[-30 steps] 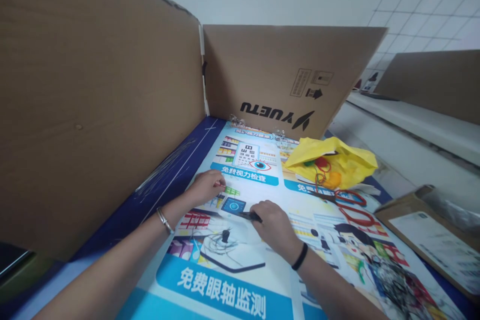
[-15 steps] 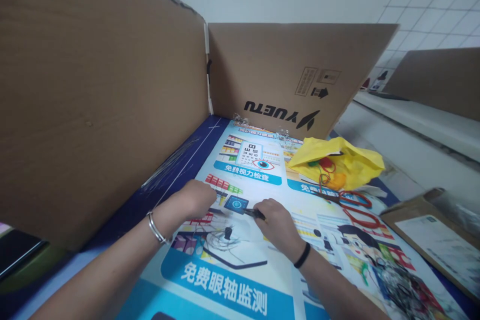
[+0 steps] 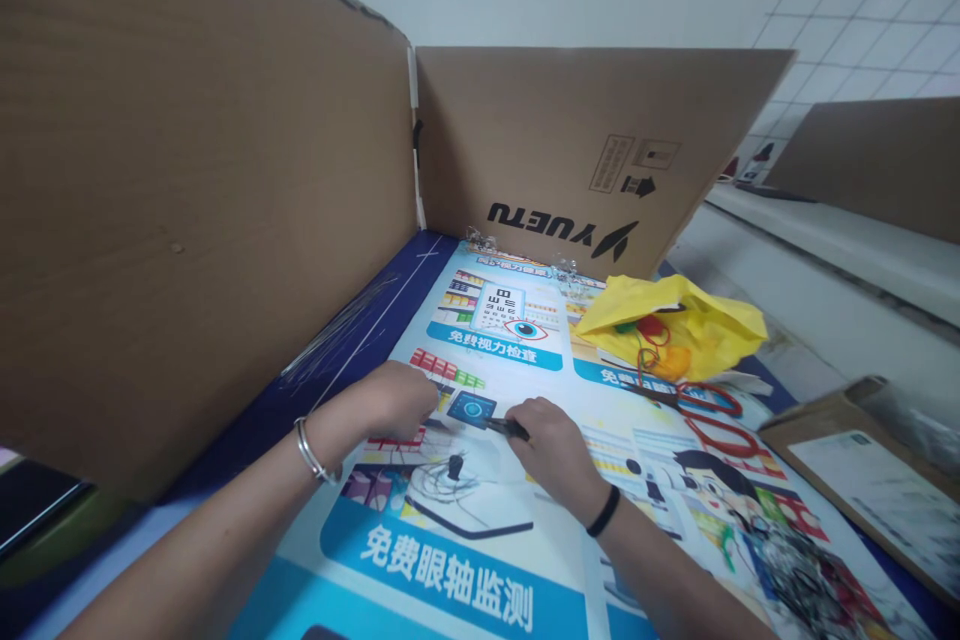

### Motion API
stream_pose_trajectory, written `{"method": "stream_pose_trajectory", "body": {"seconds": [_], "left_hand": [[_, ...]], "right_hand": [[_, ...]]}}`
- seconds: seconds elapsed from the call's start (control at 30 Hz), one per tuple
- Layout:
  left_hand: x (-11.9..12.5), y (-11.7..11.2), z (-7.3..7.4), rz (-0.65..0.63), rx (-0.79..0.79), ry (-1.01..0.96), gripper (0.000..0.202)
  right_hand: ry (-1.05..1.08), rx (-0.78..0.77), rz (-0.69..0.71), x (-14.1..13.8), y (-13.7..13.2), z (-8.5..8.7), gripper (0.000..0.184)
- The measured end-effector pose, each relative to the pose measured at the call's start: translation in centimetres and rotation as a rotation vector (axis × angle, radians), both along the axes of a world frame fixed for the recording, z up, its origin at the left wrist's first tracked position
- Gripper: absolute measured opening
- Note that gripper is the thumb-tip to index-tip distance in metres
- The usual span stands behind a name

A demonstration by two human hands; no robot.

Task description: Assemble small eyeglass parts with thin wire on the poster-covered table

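Left hand (image 3: 399,402) (curled) seems to hide its fingertips.

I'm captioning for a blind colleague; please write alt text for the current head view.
A person's right hand grips a dark tool over a printed poster; the left hand is curled nearby, its grip hidden. Red-handled scissors and a yellow bag lie to the right.

Matt cardboard (image 3: 555,130) stands along the far edge of the smooth poster (image 3: 541,382). Toward its right edge lie a crinkled bag (image 3: 709,310) (cloth or thin plastic, hard to tell) and scissors (image 3: 666,399) with smooth, plastic-looking handles. The pliers (image 3: 508,427) look metal; the bracelet (image 3: 307,452) gleams like polished metal.
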State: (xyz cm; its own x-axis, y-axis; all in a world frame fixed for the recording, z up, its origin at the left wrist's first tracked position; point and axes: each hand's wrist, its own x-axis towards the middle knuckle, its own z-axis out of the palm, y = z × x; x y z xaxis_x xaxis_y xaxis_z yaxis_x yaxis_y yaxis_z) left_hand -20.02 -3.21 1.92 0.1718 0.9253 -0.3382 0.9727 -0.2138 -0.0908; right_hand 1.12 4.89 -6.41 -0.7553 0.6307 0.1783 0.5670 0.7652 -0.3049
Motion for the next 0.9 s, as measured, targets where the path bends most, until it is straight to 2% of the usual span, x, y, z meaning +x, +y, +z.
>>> {"method": "stream_pose_trajectory", "body": {"seconds": [0.23,0.4,0.6,0.8,0.9], "left_hand": [[0.1,-0.8,0.4,-0.001,0.133,-0.174,0.011],[1.4,-1.2,0.5,-0.071,0.226,-0.206,0.016],[2.7,-1.2,-0.2,-0.082,0.301,-0.268,0.014],[2.8,-0.8,-0.8,-0.093,0.379,-0.247,0.013],[2.7,-0.7,-1.0,-0.107,0.403,-0.225,0.015]], "right_hand": [[0.084,-0.027,0.021,0.2,0.1,-0.2,0.016],[0.306,-0.234,0.068,-0.1,-0.9,0.9,0.014],[0.349,-0.440,0.117,-0.7,-2.4,1.8,0.021],[0.443,-0.676,0.023,-0.7,-2.2,2.1,0.028],[0.452,-0.722,0.017,-0.7,-2.1,2.5,0.030]]}}
